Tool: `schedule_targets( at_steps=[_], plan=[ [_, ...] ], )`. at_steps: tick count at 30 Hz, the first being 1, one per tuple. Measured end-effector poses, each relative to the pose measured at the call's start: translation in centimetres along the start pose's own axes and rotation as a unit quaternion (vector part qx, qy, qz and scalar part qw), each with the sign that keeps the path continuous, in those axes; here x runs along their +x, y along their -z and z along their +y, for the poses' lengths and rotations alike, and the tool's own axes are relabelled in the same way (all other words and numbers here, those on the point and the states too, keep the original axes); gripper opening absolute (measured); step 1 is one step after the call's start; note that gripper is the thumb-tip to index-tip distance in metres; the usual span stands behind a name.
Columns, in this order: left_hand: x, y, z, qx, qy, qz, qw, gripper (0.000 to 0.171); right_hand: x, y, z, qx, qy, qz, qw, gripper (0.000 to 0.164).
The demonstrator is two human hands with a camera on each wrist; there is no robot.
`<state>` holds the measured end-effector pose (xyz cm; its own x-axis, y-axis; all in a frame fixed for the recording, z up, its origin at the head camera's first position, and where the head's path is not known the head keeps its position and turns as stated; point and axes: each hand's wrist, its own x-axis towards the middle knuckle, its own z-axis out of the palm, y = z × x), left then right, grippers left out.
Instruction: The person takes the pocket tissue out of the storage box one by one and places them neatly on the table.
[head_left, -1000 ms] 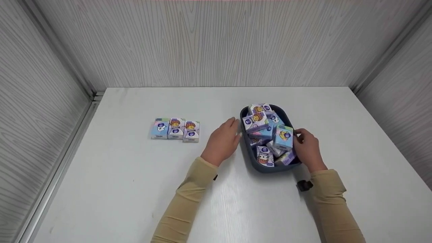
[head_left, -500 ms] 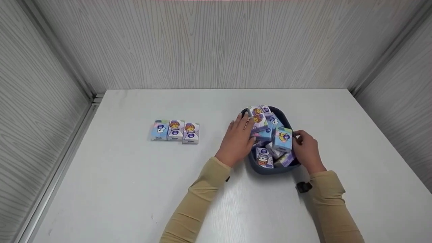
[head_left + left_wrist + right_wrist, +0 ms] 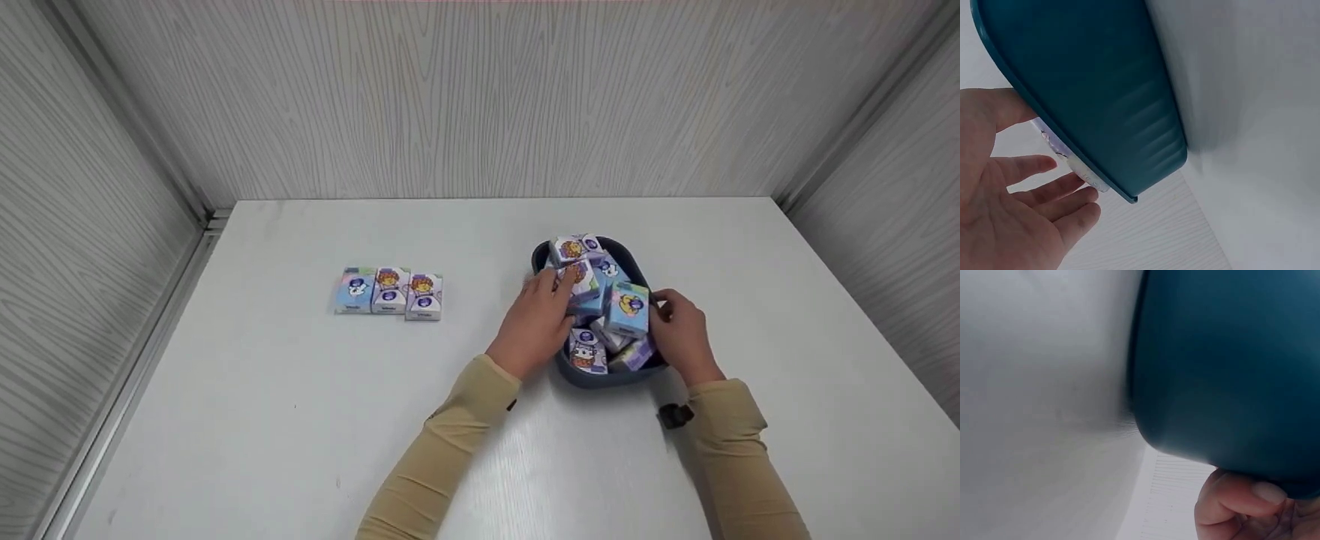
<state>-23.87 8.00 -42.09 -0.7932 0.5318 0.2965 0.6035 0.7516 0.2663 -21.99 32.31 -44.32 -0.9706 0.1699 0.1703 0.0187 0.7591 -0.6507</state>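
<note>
Ahead of me, a pale grey panel with wavy, mostly upright wood grain fills the top of the frame. Below it I see a white desk, with a soft sheen at bottom centre and a few tiny dark marks toward the lower left. A left side panel, also grained, stands along the left edge, and a right side panel at the upper right. I can follow a grey left corner strip slanting down from the upper left, and a grey right corner strip slanting down from the upper right.
</note>
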Motion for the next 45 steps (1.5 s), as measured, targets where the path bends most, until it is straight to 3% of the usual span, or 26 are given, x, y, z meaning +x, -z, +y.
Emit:
schedule_targets(
  at_steps=[7, 13, 21, 28, 35, 40, 45],
  plan=[
    [-0.2, -0.5, 0.3, 0.018, -0.02, 0.035, 0.999, 0.062, 0.0, 0.0, 0.0, -0.002, 0.007, 0.005, 1.0, 0.029],
    [-0.1, -0.6, 0.4, 0.029, -0.021, 0.043, 0.9984, 0.06, 0.0, 0.0, 0.0, -0.002, 0.001, 0.001, 1.0, 0.03],
    [-0.3, -0.8, 0.4, -0.013, -0.02, 0.048, 0.9986, 0.062, 0.2, 0.1, -0.1, 0.0, 0.0, -0.006, 1.0, 0.031],
    [-0.6, -0.6, 0.4, -0.021, -0.024, 0.055, 0.998, 0.063, 0.2, 0.1, -0.1, 0.0, -0.002, -0.008, 1.0, 0.031],
    [-1.0, -0.2, -0.1, -0.05, -0.029, 0.122, 0.9908, 0.062, 0.1, 0.0, -0.1, -0.001, 0.011, 0.006, 1.0, 0.028],
    [-1.7, 0.5, -0.6, -0.062, 0.0, 0.162, 0.9848, 0.06, 0.0, 0.0, -0.1, -0.002, 0.017, 0.012, 1.0, 0.027],
    [-2.6, 1.1, -1.3, -0.067, 0.048, 0.179, 0.9804, 0.063, 0.0, 0.0, -0.1, -0.004, 0.008, 0.005, 1.0, 0.029]
  ],
)
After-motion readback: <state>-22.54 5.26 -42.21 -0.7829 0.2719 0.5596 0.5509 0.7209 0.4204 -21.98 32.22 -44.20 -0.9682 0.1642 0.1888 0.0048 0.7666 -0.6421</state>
